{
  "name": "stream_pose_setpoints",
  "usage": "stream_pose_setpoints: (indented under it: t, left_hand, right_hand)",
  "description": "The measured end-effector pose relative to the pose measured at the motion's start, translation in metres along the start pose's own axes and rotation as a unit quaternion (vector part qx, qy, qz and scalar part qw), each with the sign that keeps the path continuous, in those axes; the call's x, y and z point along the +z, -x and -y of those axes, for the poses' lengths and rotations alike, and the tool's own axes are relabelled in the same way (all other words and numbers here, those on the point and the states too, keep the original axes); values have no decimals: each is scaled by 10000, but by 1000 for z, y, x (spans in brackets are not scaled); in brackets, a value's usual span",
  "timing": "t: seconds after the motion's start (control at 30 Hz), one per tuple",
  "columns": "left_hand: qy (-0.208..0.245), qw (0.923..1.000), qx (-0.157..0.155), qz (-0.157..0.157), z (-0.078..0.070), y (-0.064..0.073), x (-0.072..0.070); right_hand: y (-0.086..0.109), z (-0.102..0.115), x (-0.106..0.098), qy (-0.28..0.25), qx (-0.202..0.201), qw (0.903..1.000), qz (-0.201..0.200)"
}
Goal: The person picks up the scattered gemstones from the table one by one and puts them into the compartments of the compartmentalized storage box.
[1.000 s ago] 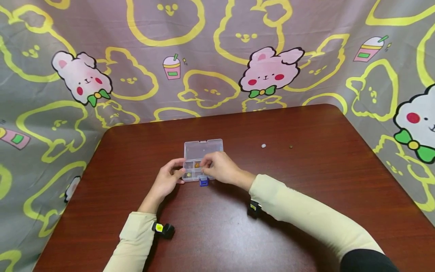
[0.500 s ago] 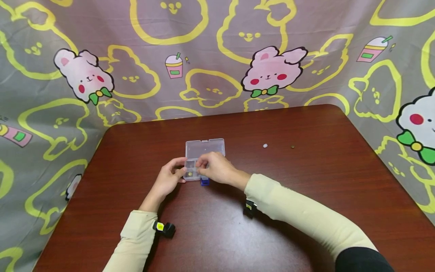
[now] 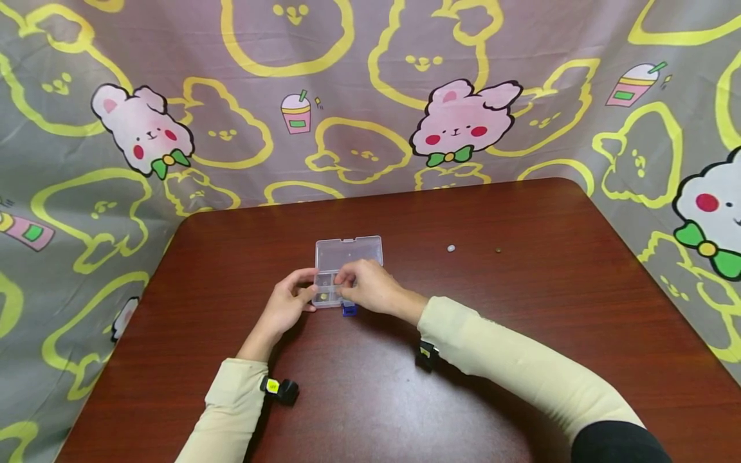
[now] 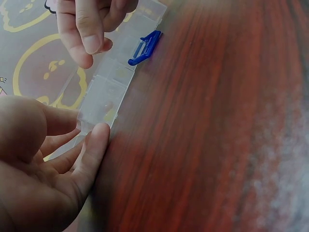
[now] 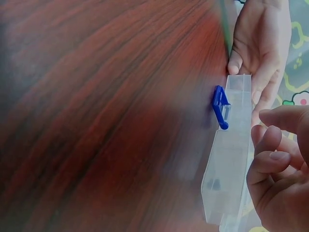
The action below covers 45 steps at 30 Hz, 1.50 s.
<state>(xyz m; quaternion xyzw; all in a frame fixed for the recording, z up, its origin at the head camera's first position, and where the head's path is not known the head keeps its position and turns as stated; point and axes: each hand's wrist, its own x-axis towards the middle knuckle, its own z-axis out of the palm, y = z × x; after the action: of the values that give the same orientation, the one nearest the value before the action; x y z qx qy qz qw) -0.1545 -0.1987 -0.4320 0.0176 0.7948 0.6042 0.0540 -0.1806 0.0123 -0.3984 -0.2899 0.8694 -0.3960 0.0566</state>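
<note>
A clear plastic compartment box [image 3: 327,305] with a blue latch [image 3: 349,309] stands on the table, its lid [image 3: 349,253] raised at the back. My left hand [image 3: 291,294] grips the box's left end, thumb at the front and fingers behind. Above the middle compartments is my right hand [image 3: 370,286], fingers bent and tips close over the dividers. I cannot tell whether something small sits between those fingertips. A small yellowish piece [image 3: 323,296] lies in the front left compartment. Through the box wall in the right wrist view shows a dark small piece [image 5: 213,184]. The right-hand compartments are hidden behind my right hand.
To the right of the box, a small white piece [image 3: 451,248] and a tiny brownish-green piece [image 3: 498,250] lie on the dark red-brown table [image 3: 521,308]. A patterned cloth [image 3: 347,161] hangs behind and along the sides.
Over the first half second my right hand shifts slightly left across the compartments, covering an orange piece seen earlier. Since then both hands stay almost still; the left keeps its hold on the box.
</note>
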Motion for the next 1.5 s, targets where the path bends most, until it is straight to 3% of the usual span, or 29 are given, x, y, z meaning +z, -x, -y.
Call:
stream_pose_setpoints:
  t: [0.3,0.77,1.5]
  left_hand:
    - [-94,10000,-26,-4,-2,0,2]
    - [-131,9999,-39,3,-2,1,2]
    - [-141,9999,1,7,-1,3,2]
  right_hand:
    - [3,-9,-10,53,-133,9997,-189]
    - [19,-31,-36,-29,7,9987,-510]
    - [79,-90,-84,-313,549,9946,-827]
